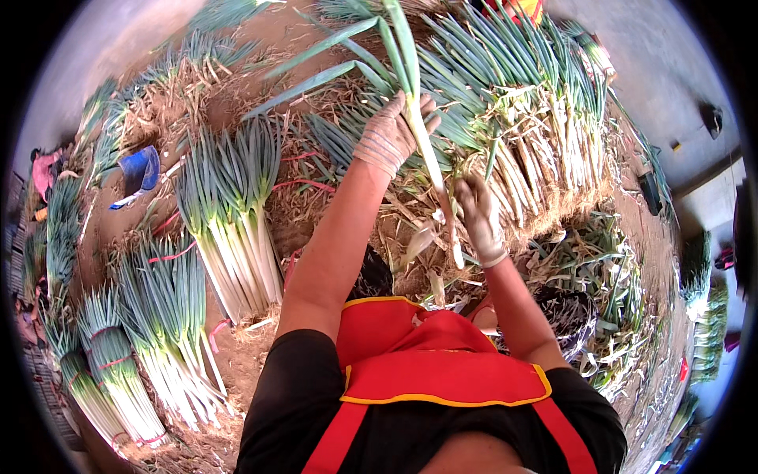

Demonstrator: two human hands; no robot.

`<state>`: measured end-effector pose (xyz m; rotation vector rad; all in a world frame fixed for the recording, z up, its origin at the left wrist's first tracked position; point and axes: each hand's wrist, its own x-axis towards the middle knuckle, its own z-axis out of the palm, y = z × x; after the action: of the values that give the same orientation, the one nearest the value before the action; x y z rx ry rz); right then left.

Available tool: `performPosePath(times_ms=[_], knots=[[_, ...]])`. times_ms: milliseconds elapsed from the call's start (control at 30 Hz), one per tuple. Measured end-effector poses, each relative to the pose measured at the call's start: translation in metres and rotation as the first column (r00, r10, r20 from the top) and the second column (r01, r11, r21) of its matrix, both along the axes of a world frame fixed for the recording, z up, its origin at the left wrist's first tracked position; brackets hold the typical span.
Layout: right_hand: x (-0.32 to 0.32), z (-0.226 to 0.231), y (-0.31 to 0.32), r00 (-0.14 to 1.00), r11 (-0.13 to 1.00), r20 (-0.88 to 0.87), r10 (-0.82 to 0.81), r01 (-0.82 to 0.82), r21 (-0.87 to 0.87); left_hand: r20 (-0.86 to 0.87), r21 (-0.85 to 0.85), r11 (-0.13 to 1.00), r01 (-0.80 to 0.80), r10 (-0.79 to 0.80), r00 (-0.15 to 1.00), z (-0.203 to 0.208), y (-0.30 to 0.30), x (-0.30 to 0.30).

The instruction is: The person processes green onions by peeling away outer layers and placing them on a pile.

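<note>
Your left hand (388, 133), in a pale glove, has its grip closed around a long green onion (430, 162), high on the stalk where the white turns to green. The onion is in the air in front of you, its leaves fanning up and away to the left, its root end pointing down toward your apron (446, 375), which is red with yellow trim. Your right hand (478, 217), also gloved, is just beside the lower stalk with its fingers bent; you cannot tell from this view whether its grip touches the onion. A loose, pale husk (418, 243) shows beside the root end.

Past your right hand, toward the floor's far right edge by the wall (659, 79), lies a large heap of unpeeled onions (521, 158), roots toward you. Peeled scraps (612, 276) cover the floor (246, 355) nearer you on that side. To your left lie two groups of clean onions, a larger one (230, 213) and a nearer one (167, 324), with bundles tied in red (117, 363) toward the floor's near left corner.
</note>
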<state>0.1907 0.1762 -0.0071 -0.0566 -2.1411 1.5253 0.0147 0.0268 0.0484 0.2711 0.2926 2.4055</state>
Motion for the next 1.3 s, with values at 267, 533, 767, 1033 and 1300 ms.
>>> performPosePath(times_ms=[267,533,767,1033,1300], knots=[[-0.092,0.095,-0.013,0.973,0.923,0.003,0.231,-0.218,-0.317,-0.055,-0.038,0.999,-0.008,0.006,0.998,-0.021,0.028,0.001],[-0.087,0.092,-0.029,0.968,0.858,-0.135,0.211,-0.25,-0.449,-0.125,-0.078,0.996,-0.034,0.024,0.992,-0.01,0.007,-0.007],[-0.104,0.096,-0.034,0.979,0.928,-0.021,0.204,-0.2,-0.314,-0.029,-0.104,0.993,-0.056,0.054,0.998,-0.02,0.012,-0.012],[-0.066,0.019,-0.027,0.96,0.917,0.165,0.225,-0.152,-0.368,0.025,-0.298,0.952,-0.073,0.084,0.996,0.0,-0.022,-0.003],[0.039,-0.129,0.016,0.774,0.985,0.621,0.12,-0.016,-0.17,0.001,-0.204,0.956,-0.211,0.216,0.976,-0.005,-0.048,-0.028]])
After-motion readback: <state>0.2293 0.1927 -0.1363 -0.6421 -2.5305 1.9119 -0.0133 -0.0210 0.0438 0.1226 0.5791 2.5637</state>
